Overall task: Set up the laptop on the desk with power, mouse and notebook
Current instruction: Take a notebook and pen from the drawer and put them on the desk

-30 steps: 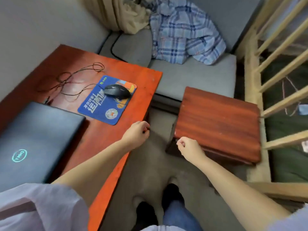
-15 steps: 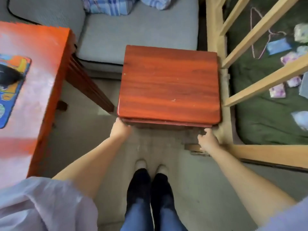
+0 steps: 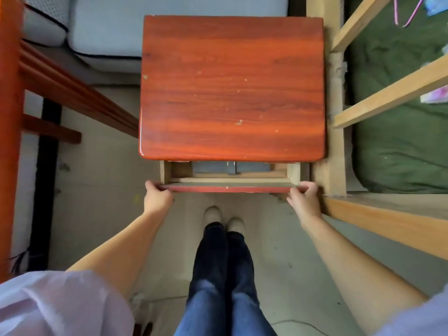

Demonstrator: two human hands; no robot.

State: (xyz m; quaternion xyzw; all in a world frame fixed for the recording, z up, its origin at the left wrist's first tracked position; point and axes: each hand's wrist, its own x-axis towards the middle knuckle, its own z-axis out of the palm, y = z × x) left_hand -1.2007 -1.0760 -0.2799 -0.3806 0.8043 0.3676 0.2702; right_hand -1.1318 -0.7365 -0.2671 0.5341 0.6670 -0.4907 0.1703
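I look straight down on a small red-brown wooden cabinet (image 3: 231,86). Its drawer (image 3: 228,187) is pulled out a short way toward me. My left hand (image 3: 156,197) grips the left end of the drawer front, and my right hand (image 3: 303,198) grips the right end. Inside the narrow opening lies a grey-blue flat thing (image 3: 230,168) with a small metal part on it, mostly hidden under the cabinet top. Only the orange-red edge of the desk (image 3: 8,132) shows at the far left. Laptop, mouse and mouse pad are out of view.
A grey cushioned seat (image 3: 104,27) lies behind the cabinet. A pale wooden bed frame (image 3: 388,219) with green bedding (image 3: 397,132) stands close on the right. My feet (image 3: 223,219) stand on the concrete floor just in front of the drawer.
My view swung from the desk to directly over the cabinet. Both hands took hold of the drawer front and pulled it out a short way.
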